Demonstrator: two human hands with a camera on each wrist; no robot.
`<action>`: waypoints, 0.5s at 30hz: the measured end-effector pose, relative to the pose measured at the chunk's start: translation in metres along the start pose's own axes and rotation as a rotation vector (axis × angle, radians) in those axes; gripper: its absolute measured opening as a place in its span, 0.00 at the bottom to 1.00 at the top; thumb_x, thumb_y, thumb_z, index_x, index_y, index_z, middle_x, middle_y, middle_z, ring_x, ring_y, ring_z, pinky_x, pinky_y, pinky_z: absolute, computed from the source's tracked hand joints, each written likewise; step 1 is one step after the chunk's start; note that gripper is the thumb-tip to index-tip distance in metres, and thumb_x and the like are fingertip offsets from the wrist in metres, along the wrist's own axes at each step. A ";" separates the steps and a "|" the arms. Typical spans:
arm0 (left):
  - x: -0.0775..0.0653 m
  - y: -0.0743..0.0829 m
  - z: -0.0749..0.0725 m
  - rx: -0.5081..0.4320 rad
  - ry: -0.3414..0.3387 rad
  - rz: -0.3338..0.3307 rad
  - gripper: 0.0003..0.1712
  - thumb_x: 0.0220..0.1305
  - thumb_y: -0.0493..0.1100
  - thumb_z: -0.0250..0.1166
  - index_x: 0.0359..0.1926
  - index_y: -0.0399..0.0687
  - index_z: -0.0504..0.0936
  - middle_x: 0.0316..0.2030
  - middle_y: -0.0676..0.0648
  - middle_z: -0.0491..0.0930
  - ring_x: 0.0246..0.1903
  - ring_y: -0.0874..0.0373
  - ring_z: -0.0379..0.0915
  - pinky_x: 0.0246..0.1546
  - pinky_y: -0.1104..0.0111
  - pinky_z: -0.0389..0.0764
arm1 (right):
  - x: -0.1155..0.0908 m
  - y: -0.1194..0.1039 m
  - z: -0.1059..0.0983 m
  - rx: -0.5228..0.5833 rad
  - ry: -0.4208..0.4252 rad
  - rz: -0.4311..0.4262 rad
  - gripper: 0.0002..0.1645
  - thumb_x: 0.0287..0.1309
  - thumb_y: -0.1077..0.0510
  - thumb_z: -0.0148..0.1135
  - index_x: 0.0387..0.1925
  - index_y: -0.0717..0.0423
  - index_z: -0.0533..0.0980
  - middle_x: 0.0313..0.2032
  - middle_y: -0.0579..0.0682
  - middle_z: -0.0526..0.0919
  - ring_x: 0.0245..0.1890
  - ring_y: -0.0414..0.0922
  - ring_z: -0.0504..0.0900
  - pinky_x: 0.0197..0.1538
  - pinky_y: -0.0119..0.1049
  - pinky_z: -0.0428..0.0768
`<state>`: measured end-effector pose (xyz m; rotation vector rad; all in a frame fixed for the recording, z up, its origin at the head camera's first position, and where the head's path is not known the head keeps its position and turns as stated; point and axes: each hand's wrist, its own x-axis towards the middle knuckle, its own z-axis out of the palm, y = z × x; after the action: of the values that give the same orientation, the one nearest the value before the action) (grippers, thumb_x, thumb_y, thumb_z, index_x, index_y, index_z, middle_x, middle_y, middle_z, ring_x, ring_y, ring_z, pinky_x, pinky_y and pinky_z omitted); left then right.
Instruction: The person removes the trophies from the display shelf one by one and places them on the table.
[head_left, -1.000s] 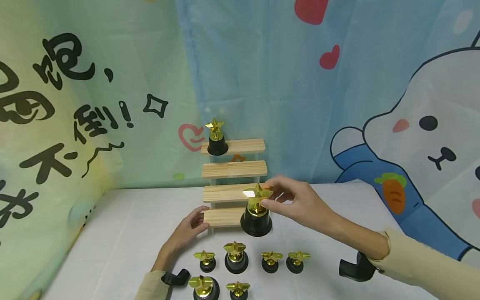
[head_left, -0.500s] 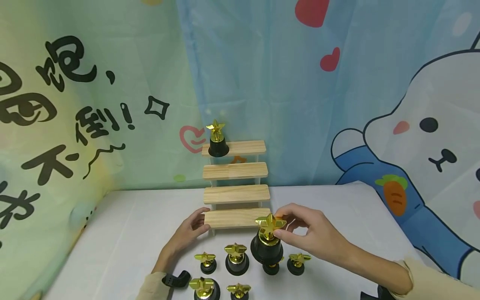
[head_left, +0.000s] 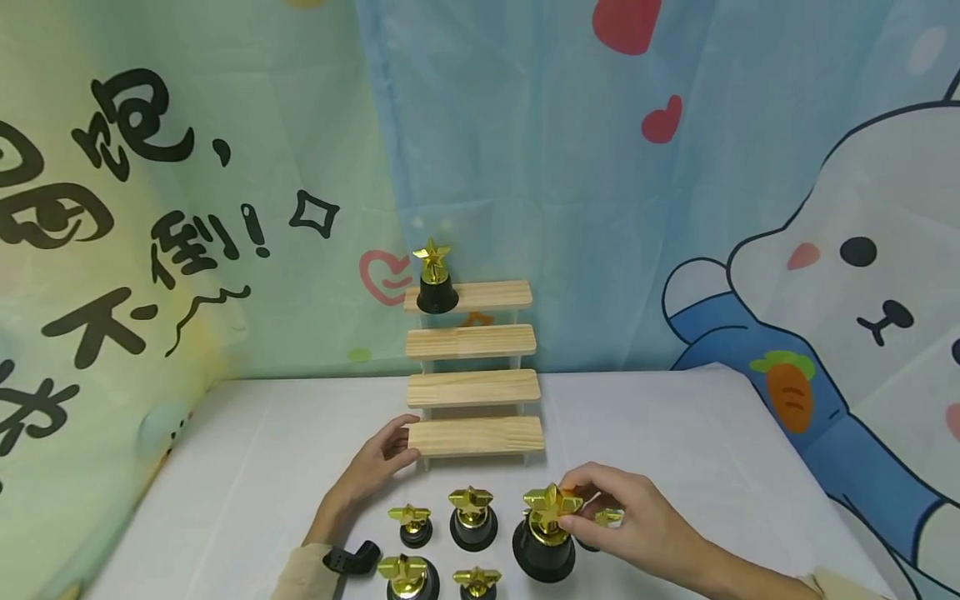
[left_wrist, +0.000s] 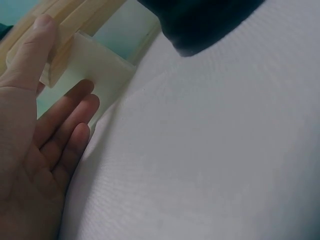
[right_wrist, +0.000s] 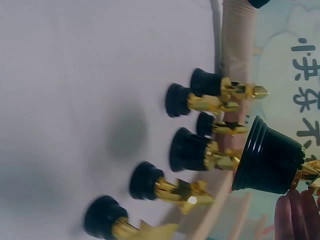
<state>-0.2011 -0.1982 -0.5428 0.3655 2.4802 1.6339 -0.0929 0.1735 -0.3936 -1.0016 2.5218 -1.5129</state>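
My right hand (head_left: 630, 521) pinches a gold star trophy (head_left: 544, 550) by its star, the black base hanging over the table. In the right wrist view that trophy (right_wrist: 267, 160) is clear of the cloth, the fingertips (right_wrist: 295, 215) at its gold part. My left hand (head_left: 375, 458) holds the left end of the lowest plank of a wooden step stand (head_left: 476, 436). In the left wrist view the thumb lies on the wood (left_wrist: 62, 62), and the other visible fingers are loosely bent beside a pale support (left_wrist: 102, 62). Another star trophy (head_left: 435, 279) stands at the left of the top step.
Several star trophies stand on the white cloth, among them a small one (head_left: 411, 527), a medium one (head_left: 472, 521), and a large one (head_left: 408, 577). Another (head_left: 607, 518) is partly hidden behind the right hand. A printed curtain (head_left: 585, 208) hangs behind the table.
The right hand has drawn the trophy away from the stand, toward the front and slightly right, over the trophies on the table. The left hand has stayed at the stand.
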 end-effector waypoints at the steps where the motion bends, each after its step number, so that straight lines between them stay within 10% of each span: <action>1: 0.000 0.000 0.000 0.004 0.001 -0.005 0.34 0.63 0.51 0.66 0.68 0.53 0.66 0.55 0.43 0.79 0.53 0.53 0.77 0.52 0.72 0.76 | -0.002 0.003 0.002 0.007 -0.005 -0.002 0.10 0.61 0.58 0.65 0.44 0.48 0.76 0.39 0.46 0.83 0.35 0.31 0.81 0.36 0.31 0.83; 15: 0.000 -0.001 0.000 0.006 -0.006 0.004 0.34 0.64 0.51 0.65 0.68 0.53 0.66 0.54 0.42 0.79 0.52 0.53 0.77 0.50 0.73 0.77 | -0.021 0.040 0.026 0.046 -0.053 -0.146 0.14 0.59 0.64 0.65 0.46 0.52 0.75 0.37 0.50 0.83 0.33 0.30 0.81 0.31 0.29 0.82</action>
<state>-0.2011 -0.1982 -0.5440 0.3760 2.4818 1.6248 -0.0873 0.1771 -0.4451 -1.2261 2.4143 -1.5495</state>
